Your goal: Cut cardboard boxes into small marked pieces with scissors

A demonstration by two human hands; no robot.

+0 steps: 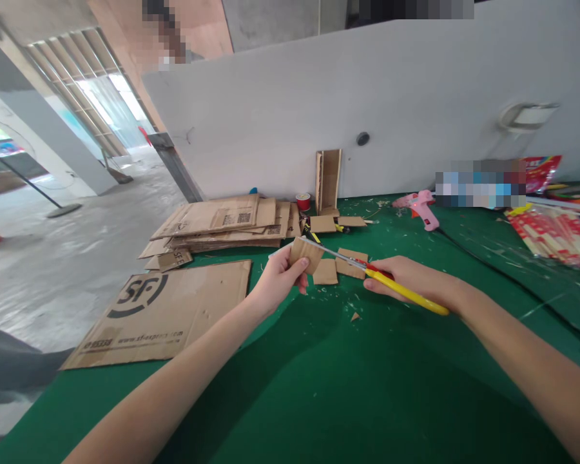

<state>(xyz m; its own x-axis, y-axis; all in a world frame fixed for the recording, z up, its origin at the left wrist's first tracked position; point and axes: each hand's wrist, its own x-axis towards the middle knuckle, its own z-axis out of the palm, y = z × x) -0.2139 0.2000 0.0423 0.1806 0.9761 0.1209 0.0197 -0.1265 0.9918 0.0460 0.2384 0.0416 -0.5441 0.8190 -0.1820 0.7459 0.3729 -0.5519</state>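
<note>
A small piece of cardboard [299,254] is pinched between the thumb and fingers of my left hand [283,274], above the green table. My right hand [401,274] grips a pair of scissors [406,293] with yellow and red handles. The scissor blades point left and reach the upper edge of the held piece; whether they are cutting into it I cannot tell. Below the blades, two more small cardboard pieces [325,272] lie on the table, one partly behind the scissors. A tiny triangular scrap [355,316] lies nearer to me.
Flattened cardboard [217,222] is stacked at the back left, with a printed sheet [193,316] in front. A cardboard channel [328,182] stands against the white panel [270,122]. A pink glue gun [423,209] trails a black cable [502,277] on the right, near red-and-white packets [553,235].
</note>
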